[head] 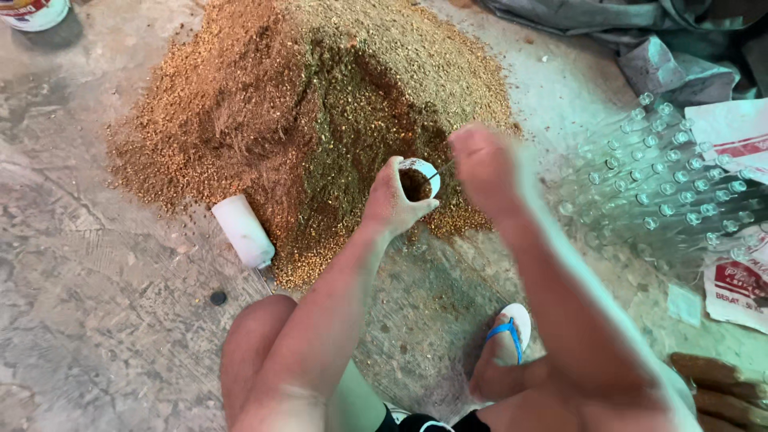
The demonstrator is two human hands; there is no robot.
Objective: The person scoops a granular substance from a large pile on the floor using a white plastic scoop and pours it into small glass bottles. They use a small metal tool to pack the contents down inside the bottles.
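Left hand [392, 202] wraps a small white cup [419, 181] full of brown mix beside the heap [304, 120]; blurred right hand [482, 166], fingers closed, pinches a thin stick [439, 170].

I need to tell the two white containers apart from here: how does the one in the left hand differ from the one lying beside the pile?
The held container stands upright in the left hand, mouth up and showing brown mix inside; the lying container rests on its side on the concrete floor, touched by no hand. The held one sits above the grain pile; the lying one rests at the pile's lower left edge. Both are white and roughly cylindrical.
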